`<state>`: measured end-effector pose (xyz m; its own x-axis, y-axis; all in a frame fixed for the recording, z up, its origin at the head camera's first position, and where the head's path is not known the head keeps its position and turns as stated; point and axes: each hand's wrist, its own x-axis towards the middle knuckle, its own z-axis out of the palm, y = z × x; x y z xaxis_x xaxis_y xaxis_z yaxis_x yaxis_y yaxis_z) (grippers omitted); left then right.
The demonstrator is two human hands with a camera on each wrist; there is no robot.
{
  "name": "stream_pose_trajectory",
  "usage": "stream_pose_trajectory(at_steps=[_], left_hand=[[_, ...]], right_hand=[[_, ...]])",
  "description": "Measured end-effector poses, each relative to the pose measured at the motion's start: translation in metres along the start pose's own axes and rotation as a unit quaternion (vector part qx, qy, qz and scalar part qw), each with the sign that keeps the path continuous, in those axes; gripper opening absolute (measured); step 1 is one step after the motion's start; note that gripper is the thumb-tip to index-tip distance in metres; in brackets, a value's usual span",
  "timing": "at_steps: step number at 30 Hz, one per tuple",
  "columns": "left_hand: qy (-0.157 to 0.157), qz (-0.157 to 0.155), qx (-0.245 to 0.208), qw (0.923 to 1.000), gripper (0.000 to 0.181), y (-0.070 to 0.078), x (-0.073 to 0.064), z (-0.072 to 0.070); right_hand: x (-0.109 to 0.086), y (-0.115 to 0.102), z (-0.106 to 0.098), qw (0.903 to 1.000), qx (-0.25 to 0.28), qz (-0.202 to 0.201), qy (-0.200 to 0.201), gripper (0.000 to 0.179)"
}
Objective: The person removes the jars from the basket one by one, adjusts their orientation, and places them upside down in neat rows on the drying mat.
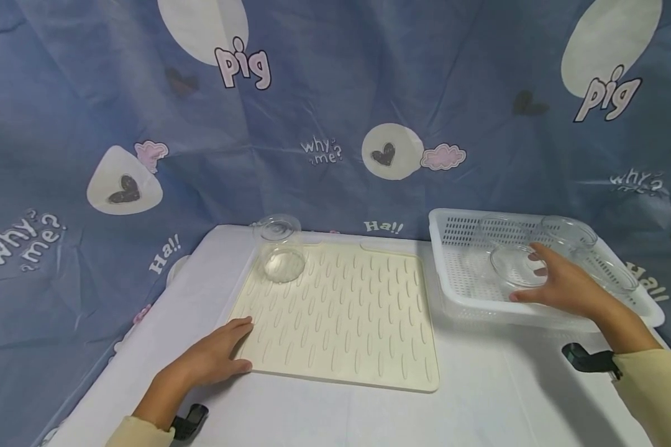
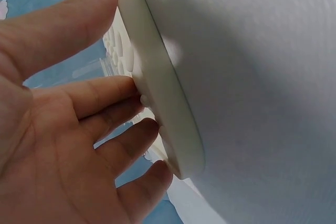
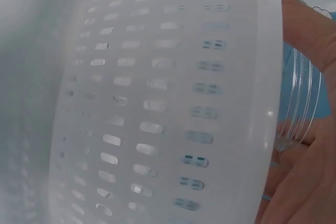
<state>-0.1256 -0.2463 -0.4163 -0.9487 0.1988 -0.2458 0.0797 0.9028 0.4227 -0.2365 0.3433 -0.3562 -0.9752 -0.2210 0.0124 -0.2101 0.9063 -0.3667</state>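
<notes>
On the table lies a cream ridged mat (image 1: 343,316). My left hand (image 1: 212,354) rests at its front left corner; in the left wrist view the extended fingertips (image 2: 157,169) touch the mat's edge. Over the front wall of a white perforated basket (image 1: 450,282), my right hand (image 1: 573,285) is spread around the right side of a clear round container (image 1: 503,273). The right wrist view shows that container's ridged clear side (image 3: 302,98) between thumb and fingers, while the basket wall hides part of the hand.
Several other clear round containers (image 1: 570,230) sit inside the basket. At the mat's back left corner stand clear containers (image 1: 284,266) overlapping one another in view. A blue printed cloth (image 1: 324,93) hangs behind the white-covered table (image 1: 291,410).
</notes>
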Motion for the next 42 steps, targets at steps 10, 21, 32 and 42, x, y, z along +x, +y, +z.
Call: stream_pose_trajectory(at_steps=[10, 21, 32, 42], left_hand=[[0.002, 0.002, -0.002, 1.0000, 0.077, 0.000, -0.001, 0.000], [0.007, 0.010, 0.002, 0.9999, 0.078, -0.002, 0.000, 0.001], [0.003, 0.013, -0.008, 0.9999, 0.078, -0.004, -0.001, 0.002], [-0.002, 0.016, -0.009, 0.9998, 0.078, -0.004, -0.001, 0.000]], right_hand=[[-0.001, -0.005, -0.007, 0.9999, 0.014, -0.004, 0.007, 0.123], [-0.012, -0.025, -0.029, 0.9988, 0.037, -0.011, 0.030, 0.122], [-0.025, -0.047, -0.040, 0.9887, 0.097, -0.005, 0.115, 0.120], [-0.029, -0.067, -0.041, 0.9738, 0.132, -0.027, 0.183, 0.123]])
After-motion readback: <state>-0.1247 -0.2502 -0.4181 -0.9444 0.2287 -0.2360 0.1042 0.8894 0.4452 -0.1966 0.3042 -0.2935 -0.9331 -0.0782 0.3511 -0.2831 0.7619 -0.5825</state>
